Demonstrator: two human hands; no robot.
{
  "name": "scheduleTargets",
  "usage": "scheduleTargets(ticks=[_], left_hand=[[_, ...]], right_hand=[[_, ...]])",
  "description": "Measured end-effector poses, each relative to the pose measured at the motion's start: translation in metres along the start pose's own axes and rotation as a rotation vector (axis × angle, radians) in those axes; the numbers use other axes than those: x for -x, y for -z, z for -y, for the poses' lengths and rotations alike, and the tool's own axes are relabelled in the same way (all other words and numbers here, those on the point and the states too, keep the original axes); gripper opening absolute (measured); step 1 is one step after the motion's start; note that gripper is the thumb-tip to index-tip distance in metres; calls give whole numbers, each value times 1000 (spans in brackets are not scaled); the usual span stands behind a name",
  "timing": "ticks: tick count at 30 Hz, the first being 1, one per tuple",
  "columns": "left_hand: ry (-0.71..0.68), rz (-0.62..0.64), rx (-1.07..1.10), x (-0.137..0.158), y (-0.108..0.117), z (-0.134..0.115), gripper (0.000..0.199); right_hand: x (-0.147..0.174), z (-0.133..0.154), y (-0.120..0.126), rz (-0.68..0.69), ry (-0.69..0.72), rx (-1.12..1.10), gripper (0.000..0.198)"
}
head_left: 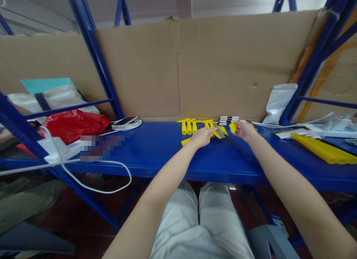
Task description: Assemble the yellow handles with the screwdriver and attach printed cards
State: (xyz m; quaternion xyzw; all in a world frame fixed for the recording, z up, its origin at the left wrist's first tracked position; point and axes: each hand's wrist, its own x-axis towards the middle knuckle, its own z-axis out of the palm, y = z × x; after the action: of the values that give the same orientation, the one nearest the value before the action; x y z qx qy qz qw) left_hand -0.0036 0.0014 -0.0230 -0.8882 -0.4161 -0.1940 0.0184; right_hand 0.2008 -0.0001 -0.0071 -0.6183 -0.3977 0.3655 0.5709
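Observation:
My left hand (pixel 201 137) is closed around a yellow-handled scraper (pixel 219 131), whose flat metal blade points right and away from me. The handle's end sticks out on the left of the hand. My right hand (pixel 245 131) pinches a small yellow plastic piece (pixel 232 127) a short way right of the blade. Behind the left hand, several yellow T-shaped handles (pixel 184 127) lie in a row near the cardboard. Another yellow piece (pixel 224 130) shows just beyond the blade. Small white-and-black packs (pixel 228 120) are stacked behind it.
The blue shelf (pixel 161 147) is backed by a cardboard sheet (pixel 223 65). Long yellow parts (pixel 323 149) lie at the right, near a clear plastic bag (pixel 279 101). On the left are a phone (pixel 125 121), coiled white cable (pixel 135 124), and a red bag (pixel 75 121). Blue posts (pixel 95 54) flank the space.

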Motion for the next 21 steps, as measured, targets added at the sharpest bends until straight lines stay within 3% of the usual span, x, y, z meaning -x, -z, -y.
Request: scheduleTargets(ticks=[7,10,15,21], left_hand=[[16,-16,39,-1,0,-2,50],[10,-6,42,-1,0,-2,50],[8,20,45,1,3,-5,40],[4,53,44,2,3,-9,35]], right_hand=[[14,6,-9,195,-7,-189,8],[14,2,-16,179,64,-107,4],[16,-4,-25,104,151,103,20],[26,-2,-31,99,168,147,29]])
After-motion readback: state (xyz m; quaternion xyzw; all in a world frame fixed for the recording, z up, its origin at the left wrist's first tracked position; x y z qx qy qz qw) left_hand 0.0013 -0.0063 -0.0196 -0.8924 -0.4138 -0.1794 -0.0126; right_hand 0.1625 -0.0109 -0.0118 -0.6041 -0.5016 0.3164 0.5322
